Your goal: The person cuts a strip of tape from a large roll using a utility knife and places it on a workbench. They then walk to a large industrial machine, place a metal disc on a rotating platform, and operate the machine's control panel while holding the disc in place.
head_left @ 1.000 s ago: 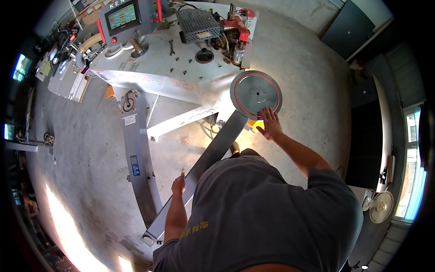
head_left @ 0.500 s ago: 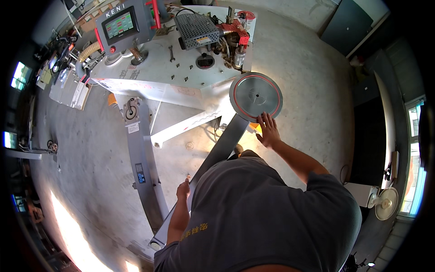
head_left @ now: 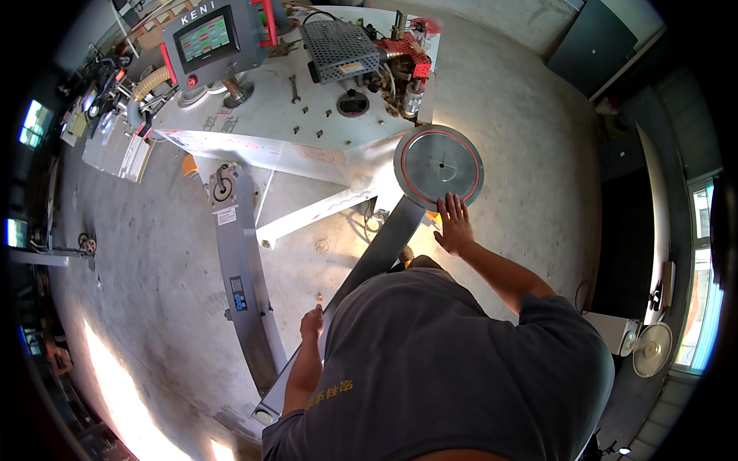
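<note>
In the head view, the right hand (head_left: 455,227) lies at the near edge of a round grey disc (head_left: 440,165) marked with a red ring. Its fingers are straight and slightly parted, the tips overlapping the disc's near rim; whether they press on it cannot be told. The disc sits at the far end of a long grey beam (head_left: 380,244), which runs toward the near left and passes partly behind the person's dark grey shirt (head_left: 446,361).

The left hand (head_left: 311,321) is at the left edge of this beam, nearer the person. Its fingers are mostly hidden, so it cannot be told whether they grip the beam or only rest against it.

To the left stands a second grey beam (head_left: 244,284); the two converge at the near left. On the far side is a machine with a pale surface (head_left: 265,115). It carries a control panel (head_left: 205,42) with a lit screen at the left, a wrench (head_left: 294,88) near the middle, a perforated metal box (head_left: 340,50) beyond it and a red perforated guard (head_left: 411,61) at the right. The disc is just beside the surface's right near corner. A round fan (head_left: 652,349) stands well apart at the near right.
</note>
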Tool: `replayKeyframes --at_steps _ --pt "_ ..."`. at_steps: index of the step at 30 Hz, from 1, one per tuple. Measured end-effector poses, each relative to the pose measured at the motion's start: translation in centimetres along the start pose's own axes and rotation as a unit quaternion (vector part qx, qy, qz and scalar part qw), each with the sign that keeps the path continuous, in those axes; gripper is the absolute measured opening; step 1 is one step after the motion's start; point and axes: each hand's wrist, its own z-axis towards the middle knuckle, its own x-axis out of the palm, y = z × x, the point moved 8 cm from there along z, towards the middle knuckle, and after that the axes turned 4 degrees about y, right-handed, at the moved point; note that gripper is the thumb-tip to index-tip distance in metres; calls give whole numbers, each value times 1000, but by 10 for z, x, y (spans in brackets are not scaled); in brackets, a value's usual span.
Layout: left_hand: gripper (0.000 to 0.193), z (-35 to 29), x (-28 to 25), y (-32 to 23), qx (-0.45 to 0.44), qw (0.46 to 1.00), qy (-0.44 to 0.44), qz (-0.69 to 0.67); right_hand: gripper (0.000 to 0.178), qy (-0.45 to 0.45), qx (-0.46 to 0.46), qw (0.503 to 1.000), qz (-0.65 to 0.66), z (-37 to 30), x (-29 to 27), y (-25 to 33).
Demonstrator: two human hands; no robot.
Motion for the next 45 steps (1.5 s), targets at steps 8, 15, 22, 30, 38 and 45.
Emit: replayKeyframes --at_steps 8,15,22,30,38,45 --pt "55 -20 -17 -15 -37 998 -46 -16 104 30 26 999 -19 3 3 8" --pt "51 -32 -25 -24 -64 995 -79 -7 105 38 42 998 -19 5 9 6" --pt "50 -38 -29 -31 -77 994 -74 -11 105 35 47 998 -18 5 10 5" --pt "50 -44 -28 -30 -90 993 -66 -32 101 20 48 999 1 6 9 7" --pt "52 -50 -33 -33 -112 992 -42 -25 101 18 49 999 -10 5 6 12" --pt "51 -50 -33 -34 -109 993 -43 -21 102 41 56 997 -15 4 5 13"
